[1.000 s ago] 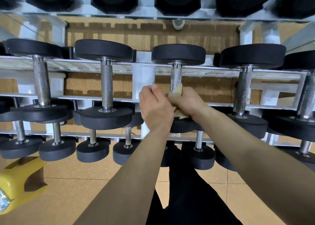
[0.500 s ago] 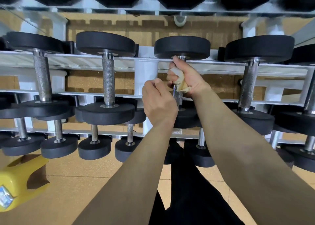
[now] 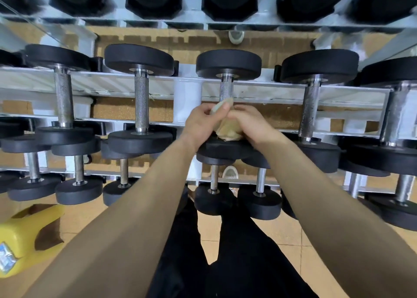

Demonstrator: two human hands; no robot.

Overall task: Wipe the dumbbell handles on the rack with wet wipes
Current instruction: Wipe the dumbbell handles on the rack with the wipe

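A white rack [image 3: 187, 99] carries rows of black dumbbells with knurled metal handles. On the middle shelf, the centre dumbbell's handle [image 3: 226, 90] shows bare at its upper part. Both hands meet at its lower end, just above the near weight plate [image 3: 223, 150]. A yellowish wet wipe [image 3: 228, 131] is bunched between them. My right hand [image 3: 250, 122] grips the wipe around the lower handle. My left hand [image 3: 203, 121] pinches a corner of the wipe with curled fingers. The lower part of the handle is hidden by the hands.
Neighbouring dumbbells stand left [image 3: 141, 103] and right [image 3: 310, 112] of the centre one, with smaller ones on the shelf below [image 3: 259, 194]. A yellow container [image 3: 24, 236] sits on the tiled floor at lower left. My dark trouser legs [image 3: 225, 252] fill the bottom centre.
My right hand slid with the wipe from the top of the handle down to its lower end. My left hand moved in and took hold of the wipe.
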